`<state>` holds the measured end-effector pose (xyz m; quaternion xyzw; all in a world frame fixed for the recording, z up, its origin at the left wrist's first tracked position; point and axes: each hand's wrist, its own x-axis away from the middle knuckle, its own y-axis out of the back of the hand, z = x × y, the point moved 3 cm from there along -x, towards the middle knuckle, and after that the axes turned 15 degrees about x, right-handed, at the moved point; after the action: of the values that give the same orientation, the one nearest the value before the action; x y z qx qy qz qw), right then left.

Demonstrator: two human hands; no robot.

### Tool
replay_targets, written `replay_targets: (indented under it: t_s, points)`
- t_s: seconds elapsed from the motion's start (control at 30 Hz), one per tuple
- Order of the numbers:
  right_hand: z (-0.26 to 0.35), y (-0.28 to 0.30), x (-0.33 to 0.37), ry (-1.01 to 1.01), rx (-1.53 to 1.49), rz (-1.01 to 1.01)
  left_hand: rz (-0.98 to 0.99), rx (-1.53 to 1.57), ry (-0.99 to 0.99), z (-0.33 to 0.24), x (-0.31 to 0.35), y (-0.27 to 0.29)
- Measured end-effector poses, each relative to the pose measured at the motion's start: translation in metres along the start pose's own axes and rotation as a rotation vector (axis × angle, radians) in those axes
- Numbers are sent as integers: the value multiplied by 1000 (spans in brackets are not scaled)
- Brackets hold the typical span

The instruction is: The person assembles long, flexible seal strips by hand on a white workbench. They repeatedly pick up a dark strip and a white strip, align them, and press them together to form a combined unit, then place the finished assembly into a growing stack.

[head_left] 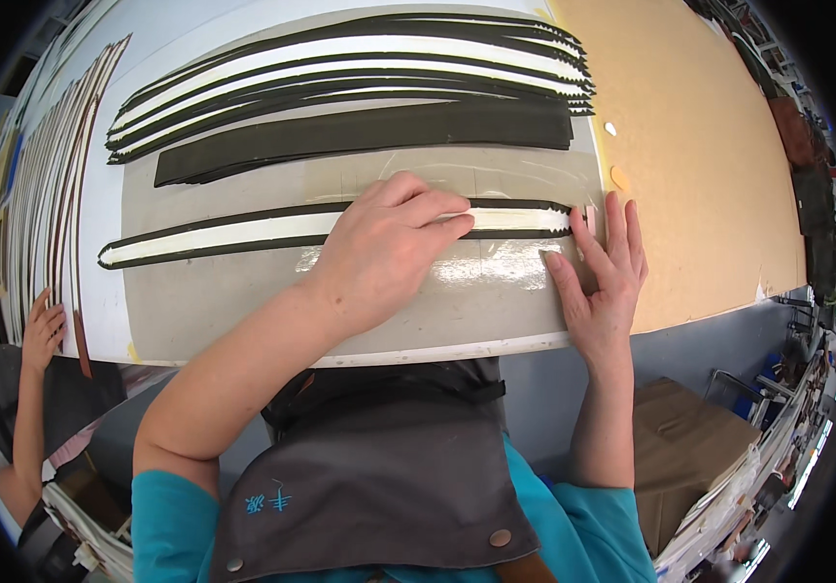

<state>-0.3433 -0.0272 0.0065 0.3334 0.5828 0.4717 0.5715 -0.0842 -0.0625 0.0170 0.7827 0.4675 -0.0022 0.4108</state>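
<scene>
A long black strip with a white tape band (243, 233) lies across a grey glossy sheet (233, 301) on the work table. My left hand (384, 248) presses flat on this strip near its right part, fingers together pointing right. My right hand (603, 272) lies flat on the grey sheet by the strip's right end, fingers spread, holding nothing. Farther back lie a plain dark strip (360, 136) and several black-and-white curved strips (340, 68).
A tan board (700, 165) covers the table to the right. Many thin strips (49, 185) are lined up at the left, where another person's hand (44, 330) rests at the table edge. A brown box (680, 437) stands on the floor at lower right.
</scene>
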Motion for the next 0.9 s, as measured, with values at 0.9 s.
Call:
replay_targets:
  t_s: [0.9]
  points:
    - [-3, 14, -33, 85, 126, 61, -10, 49, -22, 16, 7, -1]
